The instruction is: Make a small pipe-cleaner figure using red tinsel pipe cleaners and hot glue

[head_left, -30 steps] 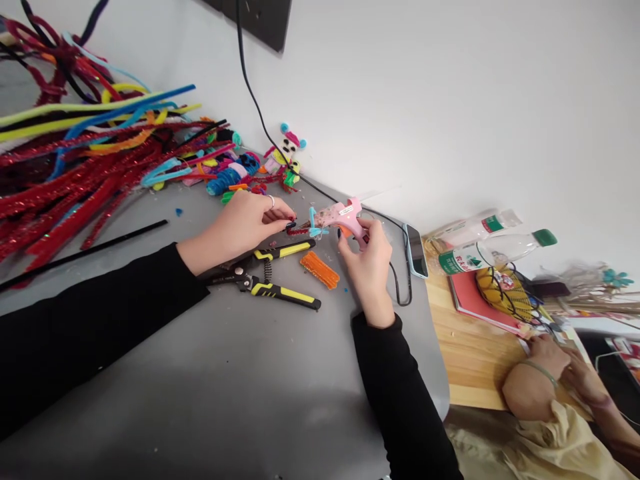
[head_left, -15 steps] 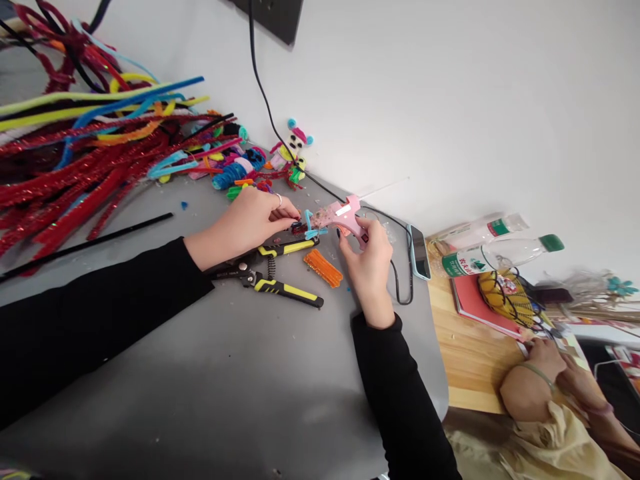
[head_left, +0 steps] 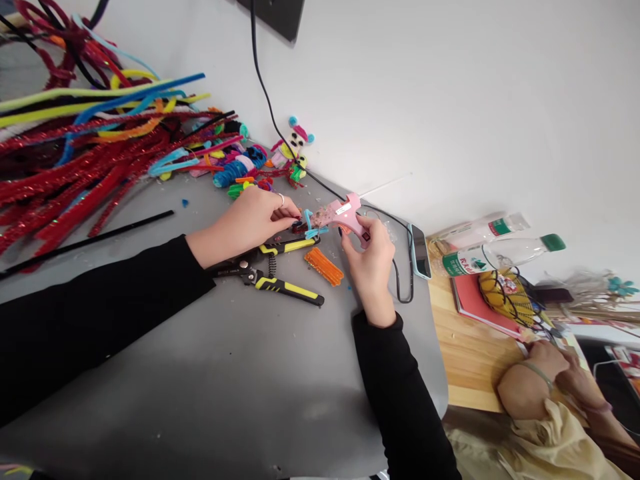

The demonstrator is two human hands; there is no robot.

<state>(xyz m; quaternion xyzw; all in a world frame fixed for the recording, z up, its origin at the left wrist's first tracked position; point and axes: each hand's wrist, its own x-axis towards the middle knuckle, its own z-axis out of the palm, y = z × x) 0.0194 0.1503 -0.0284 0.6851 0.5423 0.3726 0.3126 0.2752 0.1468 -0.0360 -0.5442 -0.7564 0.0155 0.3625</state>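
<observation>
A pink hot glue gun (head_left: 337, 212) with a clear glue stick out of its back is held by the handle in my right hand (head_left: 373, 257). Its nozzle points left at my left hand (head_left: 263, 217). The fingers of that hand are pinched together beside a small dark red piece; how much of it they grip is partly hidden. Bent light blue pipe cleaner pieces (head_left: 315, 232) lie by the nozzle. Just below are pliers (head_left: 290, 290) with black and yellow handles, spread apart, and a folded orange pipe cleaner bundle (head_left: 324, 267).
Many pipe cleaners (head_left: 100, 160) heap at the left, near small pipe cleaner figures (head_left: 295, 143). A black cable (head_left: 270, 113) runs along the wall. A phone (head_left: 419, 250), bottles (head_left: 467, 261) and a wire basket (head_left: 505, 297) stand right. Another person's hands (head_left: 545, 367) are at the wooden table (head_left: 465, 353).
Almost nothing differs. Both hands and the glue gun hold nearly the same place, with only a slight shift of the whole view.
</observation>
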